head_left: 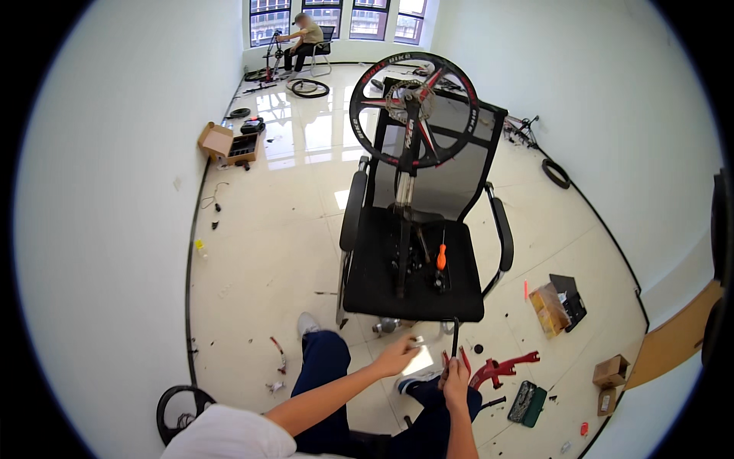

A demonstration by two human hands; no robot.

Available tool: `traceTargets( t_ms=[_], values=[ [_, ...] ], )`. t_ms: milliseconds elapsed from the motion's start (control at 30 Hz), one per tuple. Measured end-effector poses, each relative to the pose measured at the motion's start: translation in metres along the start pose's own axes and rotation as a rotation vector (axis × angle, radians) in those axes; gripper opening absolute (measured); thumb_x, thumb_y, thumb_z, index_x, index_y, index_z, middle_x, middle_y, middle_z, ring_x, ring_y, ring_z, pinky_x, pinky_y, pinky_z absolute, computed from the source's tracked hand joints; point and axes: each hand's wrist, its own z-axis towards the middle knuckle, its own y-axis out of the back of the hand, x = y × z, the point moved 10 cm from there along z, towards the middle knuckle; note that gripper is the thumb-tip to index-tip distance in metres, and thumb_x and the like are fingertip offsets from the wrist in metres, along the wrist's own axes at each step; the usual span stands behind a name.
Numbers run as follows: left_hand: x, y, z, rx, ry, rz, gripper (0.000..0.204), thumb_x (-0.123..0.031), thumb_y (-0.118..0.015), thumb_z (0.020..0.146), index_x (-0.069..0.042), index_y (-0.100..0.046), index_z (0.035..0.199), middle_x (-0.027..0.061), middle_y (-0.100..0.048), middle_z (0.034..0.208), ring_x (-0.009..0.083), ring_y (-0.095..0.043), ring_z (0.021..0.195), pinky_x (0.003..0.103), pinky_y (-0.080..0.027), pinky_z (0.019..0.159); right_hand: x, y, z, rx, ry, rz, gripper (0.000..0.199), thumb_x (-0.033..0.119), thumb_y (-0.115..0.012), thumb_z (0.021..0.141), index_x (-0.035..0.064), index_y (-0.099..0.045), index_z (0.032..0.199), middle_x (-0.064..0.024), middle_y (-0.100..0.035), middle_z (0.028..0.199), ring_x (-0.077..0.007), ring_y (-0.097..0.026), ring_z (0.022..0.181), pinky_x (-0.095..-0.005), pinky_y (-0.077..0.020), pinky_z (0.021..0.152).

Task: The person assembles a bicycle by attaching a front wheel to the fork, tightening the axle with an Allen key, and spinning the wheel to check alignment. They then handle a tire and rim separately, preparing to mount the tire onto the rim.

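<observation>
Slim black rod [456, 336], ct 1: lower end in R grip [454, 375], which is closed round it. Rod runs up from that grip, long axis near vert. in view, top end approx. at the chair's front edge & apparently bent; contact there can't be told. L grip [397, 356] is off to the rod's L, apart from it, so R is nearer (already on it). L fingers narrow, small pale bit at the tips; can't tell if held.

Just beyond: 1 black chair [367, 287], 2 armrests. On its seat, 1 orange-handled screwdriver [441, 258], R of 1 upended fork [405, 187] w/ 1 spoked wheel [409, 99] up top.

R of R grip, on floor: 1 red frame part [498, 370], 1 green case [527, 404]; farther, 1 yellowish box [549, 310] next to 1 black case [570, 297], plus 2 cardboard boxes [612, 371] & 1 loose tyre [556, 174].

L side: 1 open carton [219, 141], 1 wheel near lower L [162, 417]. Far end: 1 seated co-worker [310, 34].
</observation>
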Motion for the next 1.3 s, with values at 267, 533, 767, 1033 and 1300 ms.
traceTargets(
  t_ms=[267, 533, 767, 1033, 1300],
  values=[
    [0.137, 0.115, 0.007, -0.076, 0.355, 0.209, 0.041, -0.037, -0.053, 0.087, 0.0, -0.059, 0.105, 0.0181, -0.064, 0.099, 0.0316, -0.061, 0.092, 0.037, -0.047, 0.081, 0.28, -0.145, 0.197, -0.069, 0.674, -0.828, 0.037, 0.03, -0.041, 0.095, -0.0023, -0.053, 0.083, -0.0187, -0.051, 0.062, -0.0331, -0.052, 0.06, -0.0429, -0.0389, 0.057],
    [0.112, 0.148, 0.016, -0.094, 0.279, 0.221, 0.04, -0.036, -0.052, 0.087, 0.001, -0.059, 0.099, 0.0162, -0.065, 0.088, 0.0327, -0.061, 0.082, 0.039, -0.047, 0.075, 0.487, -0.259, 0.296, -0.251, 1.025, -0.933, 0.041, 0.032, -0.042, 0.093, -0.0048, -0.059, 0.085, -0.0282, -0.06, 0.086, -0.0455, -0.055, 0.088, -0.0478, -0.0422, 0.075],
    [0.112, 0.142, 0.019, -0.083, 0.235, 0.146, 0.038, -0.036, -0.053, 0.086, 0.001, -0.058, 0.096, 0.0166, -0.064, 0.083, 0.0329, -0.061, 0.078, 0.04, -0.047, 0.071, 0.494, -0.278, 0.302, -0.377, 1.054, -1.098, 0.041, 0.028, -0.04, 0.093, -0.0058, -0.061, 0.085, -0.0292, -0.061, 0.088, -0.0455, -0.057, 0.088, -0.0503, -0.0426, 0.081],
    [0.109, 0.132, 0.016, -0.055, 0.218, 0.157, 0.037, -0.035, -0.053, 0.087, 0.001, -0.058, 0.095, 0.0172, -0.065, 0.081, 0.0335, -0.062, 0.077, 0.041, -0.047, 0.07, 0.482, -0.267, 0.31, -0.359, 1.102, -1.13, 0.04, 0.028, -0.041, 0.093, -0.0064, -0.057, 0.083, -0.0313, -0.06, 0.083, -0.0476, -0.057, 0.085, -0.0515, -0.0434, 0.077],
    [0.109, 0.132, 0.021, -0.066, 0.216, 0.165, 0.037, -0.035, -0.053, 0.087, 0.001, -0.058, 0.095, 0.0176, -0.064, 0.082, 0.0342, -0.061, 0.078, 0.041, -0.047, 0.071, 0.434, -0.278, 0.311, -0.402, 1.031, -0.831, 0.038, 0.028, -0.04, 0.093, -0.0057, -0.057, 0.088, -0.0314, -0.059, 0.085, -0.0486, -0.055, 0.086, -0.0516, -0.0422, 0.076]
  ],
)
